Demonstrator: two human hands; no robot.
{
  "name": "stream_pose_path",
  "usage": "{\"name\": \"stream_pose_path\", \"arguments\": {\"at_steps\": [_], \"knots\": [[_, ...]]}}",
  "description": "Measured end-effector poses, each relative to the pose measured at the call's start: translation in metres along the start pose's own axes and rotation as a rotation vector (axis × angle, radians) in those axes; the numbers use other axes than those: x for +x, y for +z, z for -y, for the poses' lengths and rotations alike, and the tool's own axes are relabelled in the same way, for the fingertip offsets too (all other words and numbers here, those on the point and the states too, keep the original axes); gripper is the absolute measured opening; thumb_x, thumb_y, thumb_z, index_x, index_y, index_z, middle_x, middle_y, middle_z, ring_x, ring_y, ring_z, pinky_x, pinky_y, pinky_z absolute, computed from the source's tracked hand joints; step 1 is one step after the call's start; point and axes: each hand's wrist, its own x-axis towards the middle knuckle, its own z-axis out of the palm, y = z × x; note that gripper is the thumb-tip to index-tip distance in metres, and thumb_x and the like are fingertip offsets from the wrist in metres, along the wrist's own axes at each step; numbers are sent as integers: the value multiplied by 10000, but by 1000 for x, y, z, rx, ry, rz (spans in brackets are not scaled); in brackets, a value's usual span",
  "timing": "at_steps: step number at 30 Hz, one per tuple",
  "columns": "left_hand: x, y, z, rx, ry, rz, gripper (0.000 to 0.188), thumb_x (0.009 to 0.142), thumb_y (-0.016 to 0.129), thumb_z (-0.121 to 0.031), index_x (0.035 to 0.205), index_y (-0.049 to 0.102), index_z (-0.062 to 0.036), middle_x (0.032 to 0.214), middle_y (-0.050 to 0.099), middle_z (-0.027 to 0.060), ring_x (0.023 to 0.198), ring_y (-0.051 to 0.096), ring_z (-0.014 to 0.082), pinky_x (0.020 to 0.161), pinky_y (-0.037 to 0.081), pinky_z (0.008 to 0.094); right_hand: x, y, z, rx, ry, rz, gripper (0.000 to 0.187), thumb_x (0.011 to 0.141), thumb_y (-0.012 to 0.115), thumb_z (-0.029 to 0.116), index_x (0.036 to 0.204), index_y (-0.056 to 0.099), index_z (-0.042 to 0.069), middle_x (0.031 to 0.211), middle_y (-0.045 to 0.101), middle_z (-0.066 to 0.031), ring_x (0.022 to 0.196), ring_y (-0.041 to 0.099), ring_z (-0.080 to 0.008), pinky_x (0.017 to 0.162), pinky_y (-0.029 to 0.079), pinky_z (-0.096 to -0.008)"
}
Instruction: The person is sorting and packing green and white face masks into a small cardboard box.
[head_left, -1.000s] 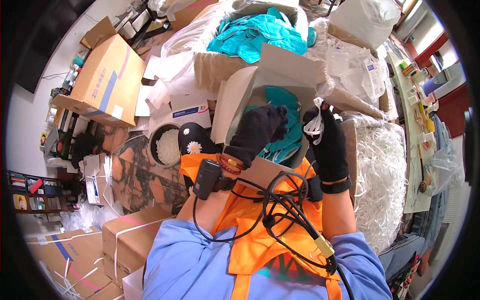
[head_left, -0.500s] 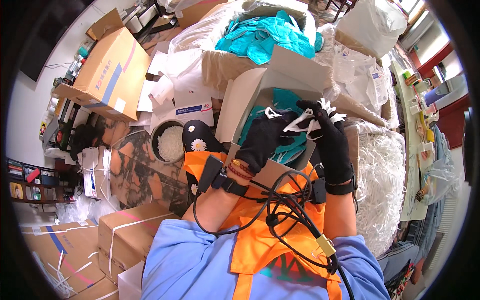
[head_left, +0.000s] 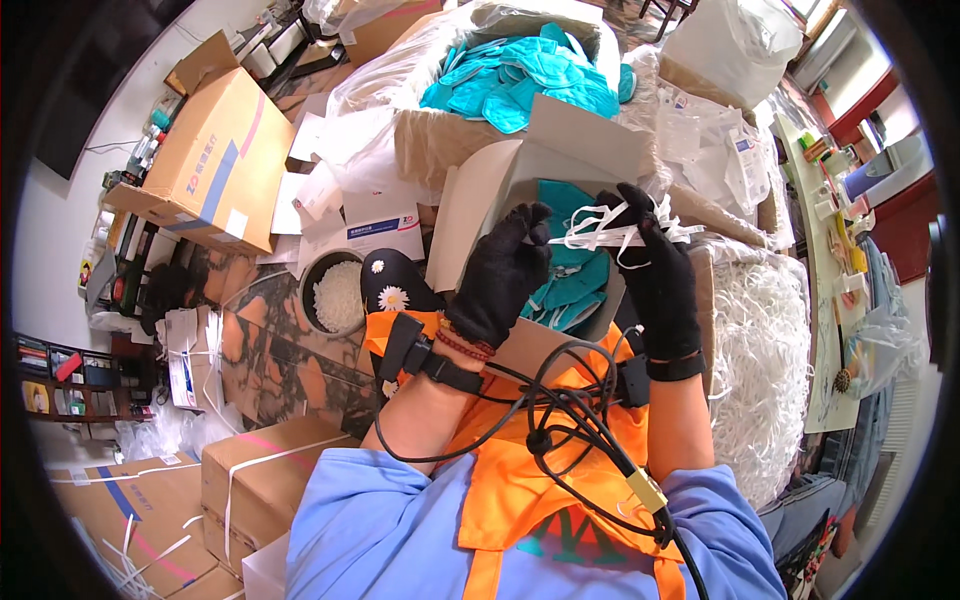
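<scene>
Both black-gloved hands are raised over an open cardboard box (head_left: 478, 205) at my lap. A small bundle of white straps (head_left: 603, 238) stretches between them. My right hand (head_left: 655, 285) is closed around the bundle, and loose ends stick out beyond its fingers. My left hand (head_left: 500, 270) pinches the other end, its fingertips partly hidden. Beneath the hands, several flat teal face masks (head_left: 572, 300) lie inside the box. Some have white straps at their edges.
A large lined carton (head_left: 425, 140) heaped with teal masks (head_left: 530, 75) stands ahead. To the right is a carton full of white straps (head_left: 760, 370). A bowl of white bits (head_left: 338, 297) sits left of my knee. Black cables (head_left: 560, 440) hang across my orange apron (head_left: 490, 500).
My left hand has drawn back to the left, away from the right hand. The white straps, bunched between the hands before, now run stretched out sideways.
</scene>
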Motion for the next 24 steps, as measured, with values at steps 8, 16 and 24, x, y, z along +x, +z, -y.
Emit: {"name": "stream_pose_path", "arguments": {"at_steps": [8,16,24], "knots": [[3,40,-19,613,-17,156,320,908,644,-278,1133,623,-51,809,616,22,692,528,101,666,461,264,0,-5,5,-384,-26,27,365,1001,452,203,1294,553,10,1184,639,-113,1094,596,-186,945,438,-287],[8,14,3,1081,250,77,267,910,507,-1,1144,627,-52,862,628,46,684,528,92,584,452,251,-8,0,8,-253,-79,-66,387,1035,366,242,1275,537,-9,1206,628,-123,1085,594,-187,953,426,-282],[1,-2,8,190,-20,-85,195,988,502,-192,1142,599,-120,910,583,-17,684,493,90,547,408,241,-8,-25,-9,-457,-70,-156,374,1002,452,270,1170,596,-31,1096,647,-127,899,610,-155,790,481,-279]]}}
